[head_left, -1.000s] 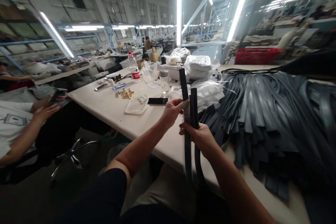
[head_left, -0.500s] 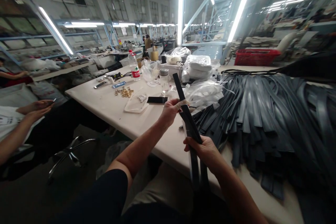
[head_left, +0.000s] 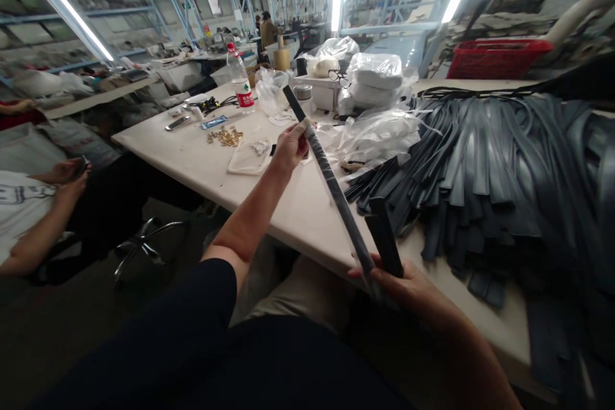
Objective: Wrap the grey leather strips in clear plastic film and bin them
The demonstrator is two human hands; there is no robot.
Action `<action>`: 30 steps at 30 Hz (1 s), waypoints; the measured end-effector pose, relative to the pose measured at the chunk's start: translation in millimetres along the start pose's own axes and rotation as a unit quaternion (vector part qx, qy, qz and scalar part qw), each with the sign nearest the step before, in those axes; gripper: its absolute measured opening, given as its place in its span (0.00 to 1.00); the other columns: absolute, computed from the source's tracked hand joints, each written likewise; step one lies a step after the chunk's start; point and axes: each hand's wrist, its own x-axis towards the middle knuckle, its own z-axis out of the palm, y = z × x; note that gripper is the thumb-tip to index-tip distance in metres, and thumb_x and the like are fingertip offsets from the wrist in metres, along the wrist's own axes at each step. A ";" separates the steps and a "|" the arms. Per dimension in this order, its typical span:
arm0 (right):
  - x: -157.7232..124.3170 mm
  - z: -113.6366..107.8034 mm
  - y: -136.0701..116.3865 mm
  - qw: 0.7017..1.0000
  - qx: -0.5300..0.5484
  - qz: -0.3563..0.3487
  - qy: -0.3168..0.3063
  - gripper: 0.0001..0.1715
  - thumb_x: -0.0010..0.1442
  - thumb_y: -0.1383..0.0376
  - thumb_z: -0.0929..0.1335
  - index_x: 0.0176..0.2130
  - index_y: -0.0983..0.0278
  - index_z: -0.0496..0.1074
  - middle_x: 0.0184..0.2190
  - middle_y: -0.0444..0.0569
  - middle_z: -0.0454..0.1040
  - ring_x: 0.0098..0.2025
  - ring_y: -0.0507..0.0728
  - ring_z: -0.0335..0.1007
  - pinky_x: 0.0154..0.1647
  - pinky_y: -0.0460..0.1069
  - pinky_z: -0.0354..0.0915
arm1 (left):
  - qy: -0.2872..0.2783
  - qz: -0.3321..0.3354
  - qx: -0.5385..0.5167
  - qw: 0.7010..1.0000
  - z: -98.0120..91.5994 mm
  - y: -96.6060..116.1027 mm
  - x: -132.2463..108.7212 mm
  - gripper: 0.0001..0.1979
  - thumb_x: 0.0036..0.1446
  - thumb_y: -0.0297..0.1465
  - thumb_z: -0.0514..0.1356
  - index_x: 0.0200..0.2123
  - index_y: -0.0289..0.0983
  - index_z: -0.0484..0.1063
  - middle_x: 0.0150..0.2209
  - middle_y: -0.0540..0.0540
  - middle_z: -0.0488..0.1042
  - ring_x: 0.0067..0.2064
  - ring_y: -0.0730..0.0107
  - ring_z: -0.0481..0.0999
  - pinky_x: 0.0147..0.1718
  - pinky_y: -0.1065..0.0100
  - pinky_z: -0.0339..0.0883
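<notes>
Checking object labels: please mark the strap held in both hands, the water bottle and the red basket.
strap (head_left: 336,195), head view, mid-length between the hands.
water bottle (head_left: 239,82), head view, clear body.
red basket (head_left: 494,61), head view, front wall.

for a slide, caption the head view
Left hand and right hand hold a dark strap beside a heap of straps.

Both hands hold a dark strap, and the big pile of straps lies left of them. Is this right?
Not quite. The head view shows the pile of straps to the right of the left hand and right hand holding the dark strap.
</notes>
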 end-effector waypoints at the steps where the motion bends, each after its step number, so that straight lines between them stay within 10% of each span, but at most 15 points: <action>1: -10.6 -2.8 4.6 1.000 0.009 0.008 -0.009 0.33 0.55 0.41 0.71 0.46 0.64 0.80 0.41 0.56 0.82 0.41 0.63 0.75 0.38 0.52 0.70 | 0.003 0.005 0.000 1.000 -5.0 4.9 4.9 0.08 0.53 0.27 0.69 0.26 0.34 0.74 0.24 0.51 0.76 0.26 0.78 0.74 0.25 0.77 0.66; 9: -84.2 -2.2 50.6 0.992 -0.006 0.039 0.118 0.27 0.58 0.44 0.70 0.43 0.62 0.78 0.28 0.51 0.80 0.32 0.61 0.76 0.34 0.52 0.70 | 0.043 -0.023 -0.003 0.999 -19.2 2.0 2.6 0.11 0.53 0.28 0.70 0.25 0.35 0.72 0.22 0.52 0.76 0.22 0.80 0.73 0.20 0.80 0.64; 20: -210.2 5.9 70.2 0.920 0.006 0.070 0.386 0.21 0.56 0.49 0.71 0.36 0.64 0.78 0.27 0.50 0.79 0.31 0.59 0.75 0.34 0.51 0.68 | -0.063 -0.211 0.048 0.974 44.9 -66.9 -71.5 0.11 0.66 0.24 0.55 0.30 0.34 0.74 0.24 0.51 0.77 0.22 0.80 0.75 0.19 0.82 0.67; 25: -271.4 35.9 95.5 0.829 0.104 0.130 0.534 0.25 0.53 0.48 0.72 0.39 0.66 0.76 0.29 0.51 0.81 0.32 0.59 0.76 0.35 0.51 0.68 | -0.146 -0.289 0.106 0.940 91.4 -120.5 -99.3 0.23 0.71 0.28 0.44 0.30 0.35 0.76 0.23 0.52 0.78 0.22 0.79 0.75 0.20 0.80 0.70; 30: -363.3 74.7 109.7 0.686 0.016 0.235 0.689 0.27 0.49 0.45 0.71 0.38 0.63 0.80 0.29 0.51 0.83 0.33 0.64 0.79 0.37 0.55 0.70 | -0.282 -0.351 0.152 0.880 155.0 -168.5 -172.5 0.10 0.64 0.26 0.57 0.33 0.32 0.78 0.24 0.49 0.78 0.23 0.76 0.76 0.19 0.79 0.68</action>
